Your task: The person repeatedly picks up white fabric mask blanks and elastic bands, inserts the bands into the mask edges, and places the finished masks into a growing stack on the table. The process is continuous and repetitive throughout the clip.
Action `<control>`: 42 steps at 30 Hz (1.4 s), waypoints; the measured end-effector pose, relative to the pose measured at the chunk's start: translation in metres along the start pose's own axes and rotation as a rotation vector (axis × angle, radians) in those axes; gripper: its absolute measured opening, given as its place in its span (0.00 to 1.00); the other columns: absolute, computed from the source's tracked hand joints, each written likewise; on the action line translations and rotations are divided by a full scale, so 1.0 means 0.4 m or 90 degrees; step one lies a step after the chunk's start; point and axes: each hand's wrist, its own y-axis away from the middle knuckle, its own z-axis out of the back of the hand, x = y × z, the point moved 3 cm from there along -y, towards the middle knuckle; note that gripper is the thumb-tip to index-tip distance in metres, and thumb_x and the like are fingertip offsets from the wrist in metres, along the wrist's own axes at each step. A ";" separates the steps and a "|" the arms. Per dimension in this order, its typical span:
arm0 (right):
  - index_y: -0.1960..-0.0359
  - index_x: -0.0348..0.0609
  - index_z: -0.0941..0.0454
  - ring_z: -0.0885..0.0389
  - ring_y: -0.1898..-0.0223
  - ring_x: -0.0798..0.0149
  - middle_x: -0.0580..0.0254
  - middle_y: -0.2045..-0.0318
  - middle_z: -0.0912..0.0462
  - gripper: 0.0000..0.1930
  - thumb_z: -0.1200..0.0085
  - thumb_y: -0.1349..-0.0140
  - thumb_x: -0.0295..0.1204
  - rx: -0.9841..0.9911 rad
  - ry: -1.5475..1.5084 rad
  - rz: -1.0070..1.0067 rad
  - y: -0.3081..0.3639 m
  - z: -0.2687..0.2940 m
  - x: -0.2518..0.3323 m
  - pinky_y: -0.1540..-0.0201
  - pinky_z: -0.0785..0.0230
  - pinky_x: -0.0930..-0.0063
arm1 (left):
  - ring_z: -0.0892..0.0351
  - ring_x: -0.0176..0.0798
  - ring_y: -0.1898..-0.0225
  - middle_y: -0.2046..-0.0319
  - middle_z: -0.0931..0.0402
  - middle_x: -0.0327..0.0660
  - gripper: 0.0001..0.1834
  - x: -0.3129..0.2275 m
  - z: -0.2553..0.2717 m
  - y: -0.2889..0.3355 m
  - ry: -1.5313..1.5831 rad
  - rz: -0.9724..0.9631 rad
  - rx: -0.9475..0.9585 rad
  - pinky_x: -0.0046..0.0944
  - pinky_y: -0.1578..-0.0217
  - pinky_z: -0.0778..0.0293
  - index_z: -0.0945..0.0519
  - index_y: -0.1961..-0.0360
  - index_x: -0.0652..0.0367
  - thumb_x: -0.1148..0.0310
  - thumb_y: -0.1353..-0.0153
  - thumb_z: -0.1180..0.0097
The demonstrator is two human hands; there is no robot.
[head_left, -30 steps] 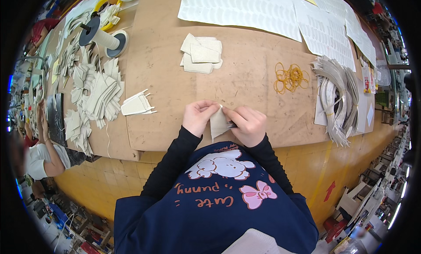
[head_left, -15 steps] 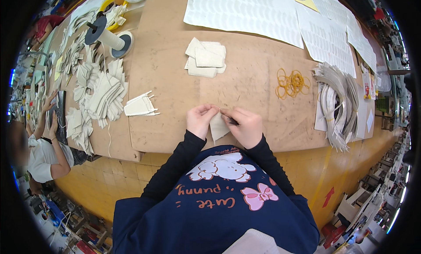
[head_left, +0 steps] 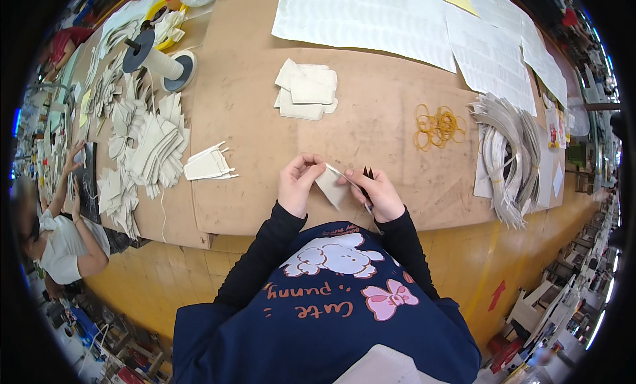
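Two hands hold a small pale cloth piece at the near edge of the board.

L hand (head_left: pixel 299 183) pinches the top of the cloth piece (head_left: pixel 331 186) w/ thumb & fingers. R hand (head_left: pixel 379 193) is closed on a thin pale strip (head_left: pixel 346 176) & small dark snips (head_left: pixel 366 177), just at 3 o'clock of the piece. A pile of the same pieces (head_left: pixel 306 90) sits at 12 o'clock, yellow rubber bands (head_left: pixel 437 127) at 2 o'clock, a white folded bit (head_left: pixel 209 165) at 9 o'clock. The snips are very near the fingers, so a slip could nick a finger or the piece. The piece is by the board edge, so it could drop off if the pinch gets loose.
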 end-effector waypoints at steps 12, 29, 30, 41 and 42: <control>0.67 0.35 0.15 0.21 0.79 0.63 0.54 0.81 0.19 0.14 0.41 0.40 0.36 -0.039 0.522 0.088 -0.058 -0.028 -0.023 0.72 0.31 0.71 | 0.21 0.42 0.58 0.62 0.21 0.40 0.11 -0.002 0.074 0.098 -0.735 -0.435 -0.103 0.41 0.59 0.26 0.19 0.61 0.59 0.78 0.46 0.36; 0.68 0.42 0.14 0.16 0.71 0.50 0.51 0.75 0.16 0.16 0.44 0.41 0.42 -0.109 0.640 -0.005 -0.025 -0.005 0.003 0.66 0.25 0.62 | 0.24 0.36 0.48 0.54 0.22 0.34 0.21 -0.003 0.050 0.125 -1.003 -0.485 -0.007 0.47 0.42 0.38 0.21 0.47 0.52 0.72 0.45 0.40; 0.68 0.42 0.14 0.16 0.71 0.50 0.51 0.75 0.16 0.16 0.44 0.42 0.42 -0.112 0.653 -0.004 -0.025 -0.007 0.003 0.65 0.25 0.61 | 0.25 0.35 0.48 0.54 0.23 0.32 0.21 -0.002 0.048 0.124 -1.017 -0.492 -0.003 0.46 0.42 0.38 0.21 0.47 0.51 0.72 0.45 0.40; 0.72 0.42 0.16 0.18 0.77 0.54 0.55 0.80 0.18 0.13 0.43 0.43 0.39 -0.159 0.713 0.056 -0.027 -0.015 -0.005 0.71 0.28 0.65 | 0.28 0.35 0.45 0.48 0.26 0.31 0.23 0.015 0.045 0.128 -1.099 -0.507 -0.005 0.45 0.42 0.36 0.21 0.45 0.51 0.72 0.44 0.43; 0.72 0.42 0.16 0.18 0.77 0.54 0.55 0.80 0.18 0.13 0.43 0.43 0.39 -0.157 0.713 0.058 -0.028 -0.015 -0.005 0.71 0.28 0.65 | 0.28 0.36 0.44 0.47 0.26 0.32 0.24 0.019 0.043 0.129 -1.075 -0.510 0.008 0.45 0.42 0.36 0.22 0.44 0.52 0.73 0.44 0.43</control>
